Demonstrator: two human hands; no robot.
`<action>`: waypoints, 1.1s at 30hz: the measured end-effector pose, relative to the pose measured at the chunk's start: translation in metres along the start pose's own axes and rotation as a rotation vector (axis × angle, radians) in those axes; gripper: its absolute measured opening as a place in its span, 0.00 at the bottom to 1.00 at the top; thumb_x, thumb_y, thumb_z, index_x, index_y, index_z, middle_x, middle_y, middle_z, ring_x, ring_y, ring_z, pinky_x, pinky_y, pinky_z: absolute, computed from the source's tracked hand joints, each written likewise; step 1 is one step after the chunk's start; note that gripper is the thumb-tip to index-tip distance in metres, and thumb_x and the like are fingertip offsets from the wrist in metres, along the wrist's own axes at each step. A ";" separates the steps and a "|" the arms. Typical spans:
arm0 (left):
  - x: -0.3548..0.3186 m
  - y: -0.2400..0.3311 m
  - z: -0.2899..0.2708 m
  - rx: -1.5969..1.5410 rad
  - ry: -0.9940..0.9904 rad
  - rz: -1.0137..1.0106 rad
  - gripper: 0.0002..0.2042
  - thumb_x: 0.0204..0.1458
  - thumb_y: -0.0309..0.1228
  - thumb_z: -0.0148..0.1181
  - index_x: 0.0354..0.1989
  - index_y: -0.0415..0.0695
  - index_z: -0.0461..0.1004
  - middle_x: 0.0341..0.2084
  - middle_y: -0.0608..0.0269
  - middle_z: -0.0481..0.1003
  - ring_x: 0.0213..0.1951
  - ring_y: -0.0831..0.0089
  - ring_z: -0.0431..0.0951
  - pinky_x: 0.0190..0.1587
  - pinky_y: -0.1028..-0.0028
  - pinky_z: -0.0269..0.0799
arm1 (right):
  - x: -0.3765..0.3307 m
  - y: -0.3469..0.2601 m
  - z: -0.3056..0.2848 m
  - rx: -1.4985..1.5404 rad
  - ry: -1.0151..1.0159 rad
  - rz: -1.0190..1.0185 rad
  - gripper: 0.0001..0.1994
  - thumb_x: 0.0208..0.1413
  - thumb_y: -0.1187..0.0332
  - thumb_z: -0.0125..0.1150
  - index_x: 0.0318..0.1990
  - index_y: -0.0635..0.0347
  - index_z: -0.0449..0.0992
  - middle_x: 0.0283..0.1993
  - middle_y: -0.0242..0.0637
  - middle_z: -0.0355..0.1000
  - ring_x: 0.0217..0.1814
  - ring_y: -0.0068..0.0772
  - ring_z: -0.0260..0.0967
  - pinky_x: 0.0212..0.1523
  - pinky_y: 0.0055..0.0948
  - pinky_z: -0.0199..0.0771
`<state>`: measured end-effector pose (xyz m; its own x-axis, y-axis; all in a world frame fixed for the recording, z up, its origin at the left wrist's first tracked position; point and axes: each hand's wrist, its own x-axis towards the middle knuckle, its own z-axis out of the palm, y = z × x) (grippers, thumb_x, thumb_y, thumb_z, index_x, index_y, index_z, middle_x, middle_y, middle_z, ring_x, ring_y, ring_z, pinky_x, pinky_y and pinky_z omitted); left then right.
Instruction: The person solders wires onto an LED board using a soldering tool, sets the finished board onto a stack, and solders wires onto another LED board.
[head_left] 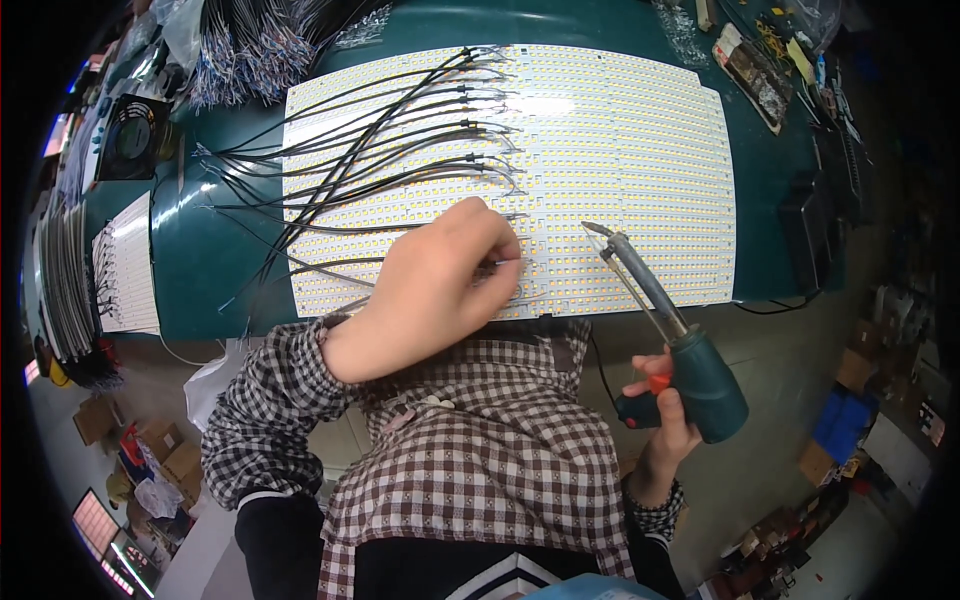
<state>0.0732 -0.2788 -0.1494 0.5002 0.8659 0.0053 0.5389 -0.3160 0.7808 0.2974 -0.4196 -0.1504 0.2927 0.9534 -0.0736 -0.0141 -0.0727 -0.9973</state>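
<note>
Head view. We find a large white LED panel (620, 170) lying flat on a dark green workbench (200, 250). It is made up of many strips of small yellowish emitters set side by side. A fan of thin black wires (380, 150) runs from the left across the panel's left half, each wire ending at a point along a column near the panel's middle.

We note the left hand (435, 285) resting on the lower middle of the panel, knuckles up, fingers curled down and closed together. Its fingertips (505, 265) press at the end of one wire, at the lowest row of the fan. Whether the wire is pinched or only held down, we cannot tell; the hand covers the contact.

We note the right hand (665, 420) below the bench edge, off the panel, wrapped shut around the dark green pistol-type grip of a soldering iron (690, 360). An orange trigger shows at the fingers. The iron's metal shaft slants up and to the left, and its tip (595, 230) stands over the panel, near the left fingertips but apart from them. Contact between tip and panel is not discernible.

Both forearms wear a black-and-white checked shirt (470, 450). On the bench's left end lie a smaller white panel (125, 265) and a bundle of spare leads (250, 50). A tray of small parts (755, 65) sits at upper right. Cardboard boxes (160, 450) stand on the floor at lower left.
</note>
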 end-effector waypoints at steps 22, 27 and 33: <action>0.006 -0.002 0.005 0.086 0.019 0.001 0.04 0.40 0.23 0.57 0.25 0.41 0.69 0.21 0.61 0.68 0.21 0.71 0.71 0.22 0.75 0.66 | -0.011 -0.007 0.000 0.141 -0.114 0.127 0.13 0.50 0.71 0.59 0.39 0.72 0.70 0.35 0.46 0.70 0.37 0.36 0.70 0.35 0.30 0.75; 0.008 -0.003 0.003 0.058 0.016 -0.001 0.04 0.40 0.23 0.57 0.24 0.41 0.69 0.21 0.61 0.68 0.20 0.70 0.71 0.21 0.74 0.65 | -0.010 -0.010 0.005 0.004 -0.096 0.152 0.13 0.49 0.68 0.57 0.31 0.74 0.69 0.26 0.46 0.68 0.28 0.37 0.69 0.33 0.31 0.71; 0.009 -0.003 0.003 0.067 0.016 0.009 0.04 0.40 0.23 0.57 0.24 0.41 0.68 0.21 0.61 0.67 0.20 0.70 0.71 0.22 0.74 0.65 | -0.011 -0.008 0.006 -0.015 -0.115 0.162 0.12 0.49 0.69 0.56 0.30 0.74 0.69 0.27 0.46 0.68 0.29 0.37 0.68 0.31 0.31 0.73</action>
<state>0.0778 -0.2713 -0.1532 0.4943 0.8690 0.0229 0.5787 -0.3486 0.7373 0.2884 -0.4279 -0.1413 0.1767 0.9559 -0.2347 -0.0377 -0.2317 -0.9720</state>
